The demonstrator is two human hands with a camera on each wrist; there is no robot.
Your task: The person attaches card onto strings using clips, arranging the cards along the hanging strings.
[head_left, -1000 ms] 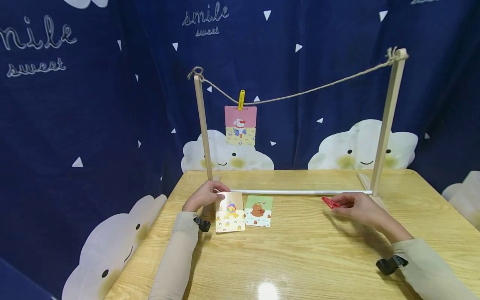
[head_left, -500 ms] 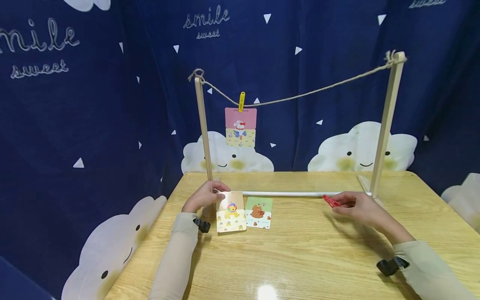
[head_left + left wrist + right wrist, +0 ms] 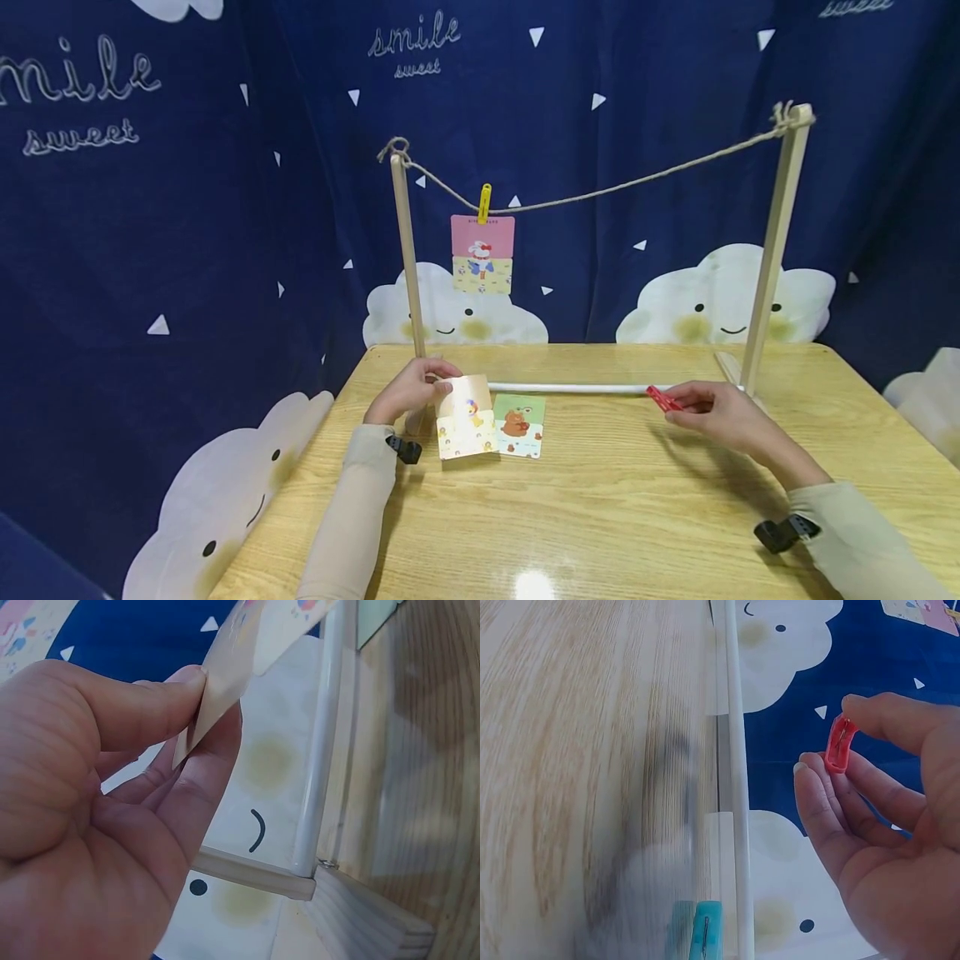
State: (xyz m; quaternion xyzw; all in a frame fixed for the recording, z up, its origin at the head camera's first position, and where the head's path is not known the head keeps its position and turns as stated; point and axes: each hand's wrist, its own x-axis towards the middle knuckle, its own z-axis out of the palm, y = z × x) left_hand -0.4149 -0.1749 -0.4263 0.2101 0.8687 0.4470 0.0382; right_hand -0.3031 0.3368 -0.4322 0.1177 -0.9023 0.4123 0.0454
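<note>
My left hand [image 3: 411, 392] pinches a card with a small lion picture [image 3: 465, 433] by its upper left corner, between thumb and fingers in the left wrist view. The card is tilted, and its lower right edge overlaps a green-and-white bear card [image 3: 521, 437] lying on the table. On the right, my right hand [image 3: 714, 412] holds a red clothespin [image 3: 663, 399] between thumb and fingers, over the white rod. A pink rabbit card [image 3: 482, 258] hangs from the twine, held by a yellow clothespin [image 3: 484, 202].
Twine [image 3: 637, 177] sags between a left wooden post [image 3: 406, 242] and a taller right post [image 3: 776, 242]. A white rod [image 3: 570, 388] joins the posts low down, above the wooden table [image 3: 585, 508]. The right wrist view shows a teal clothespin [image 3: 706, 930] beside the rod.
My left hand has raised and tilted the lion card, moving it slightly right, so it now overlaps the bear card. The right hand with the red clothespin stays nearly still.
</note>
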